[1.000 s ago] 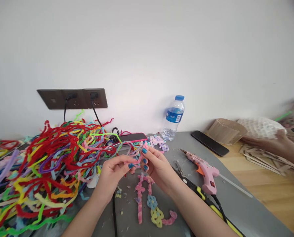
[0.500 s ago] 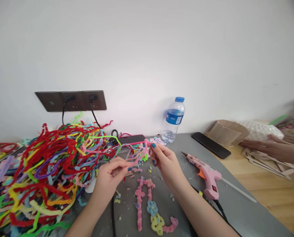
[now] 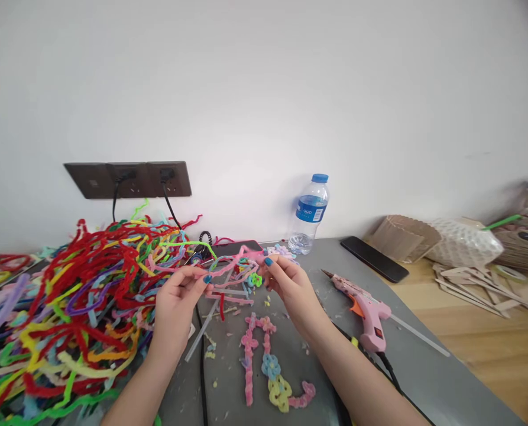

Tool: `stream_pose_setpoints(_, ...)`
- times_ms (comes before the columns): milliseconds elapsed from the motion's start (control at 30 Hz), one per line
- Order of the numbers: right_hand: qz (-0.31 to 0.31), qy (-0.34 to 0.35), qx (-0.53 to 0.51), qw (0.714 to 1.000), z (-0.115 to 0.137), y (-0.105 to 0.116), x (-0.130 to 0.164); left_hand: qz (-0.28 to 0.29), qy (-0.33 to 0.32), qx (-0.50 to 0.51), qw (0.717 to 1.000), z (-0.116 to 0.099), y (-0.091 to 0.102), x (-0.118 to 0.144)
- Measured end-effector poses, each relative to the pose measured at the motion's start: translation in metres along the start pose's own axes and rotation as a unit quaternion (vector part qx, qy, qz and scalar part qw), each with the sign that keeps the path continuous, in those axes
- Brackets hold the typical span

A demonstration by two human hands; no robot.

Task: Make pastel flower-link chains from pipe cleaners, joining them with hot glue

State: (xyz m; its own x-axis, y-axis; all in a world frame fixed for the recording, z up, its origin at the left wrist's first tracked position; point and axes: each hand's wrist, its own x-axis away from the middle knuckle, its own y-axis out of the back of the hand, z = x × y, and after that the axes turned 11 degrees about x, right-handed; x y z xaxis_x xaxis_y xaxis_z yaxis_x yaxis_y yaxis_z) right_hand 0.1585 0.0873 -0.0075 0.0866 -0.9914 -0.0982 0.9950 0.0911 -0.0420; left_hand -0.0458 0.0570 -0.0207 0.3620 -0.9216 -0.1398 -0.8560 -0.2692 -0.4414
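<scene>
A pink pipe cleaner point(image 3: 222, 271) runs between my two hands above the grey table. My left hand point(image 3: 181, 299) pinches its left end between thumb and forefinger. My right hand point(image 3: 290, 284) grips the other end, where a bent pink part point(image 3: 251, 255) shows beside the fingertips. Below the hands lies a chain of pipe-cleaner flowers point(image 3: 271, 367) in pink, blue and yellow, bent in an arch. A small green flower point(image 3: 255, 280) and loose pipe-cleaner pieces are just behind the hands.
A big tangled heap of coloured pipe cleaners point(image 3: 108, 284) fills the left. A pink glue gun point(image 3: 370, 316) with its cord lies right, near a black phone point(image 3: 373, 259). A water bottle point(image 3: 308, 213) stands by the wall. Wooden sticks point(image 3: 480, 287) and a paper cup-like holder point(image 3: 403, 238) lie farther right.
My left hand has moved left and up, drawing the pink pipe cleaner out longer. My right hand has shifted slightly left. Another person's hands at the far right have left the view.
</scene>
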Motion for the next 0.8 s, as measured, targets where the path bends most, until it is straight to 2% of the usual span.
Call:
stream_pose_setpoints(267,-0.019,0.054,0.087,0.995,-0.003,0.0,-0.003,-0.048,-0.008,0.046,0.998,-0.008,-0.005,-0.003)
stream_pose_setpoints(500,-0.021,0.074,0.084,0.994,0.002,-0.005,0.004,-0.038,-0.003,0.012,0.999,-0.007,-0.002,-0.004)
stream_pose_setpoints(633,-0.1,0.072,0.022,0.992,0.001,-0.003,0.004,-0.041,-0.023,0.028,0.998,-0.009,-0.003,-0.004)
stream_pose_setpoints(800,-0.215,0.052,-0.103,0.97,0.004,0.001,0.0,-0.061,-0.07,0.067,0.993,-0.016,-0.006,-0.004)
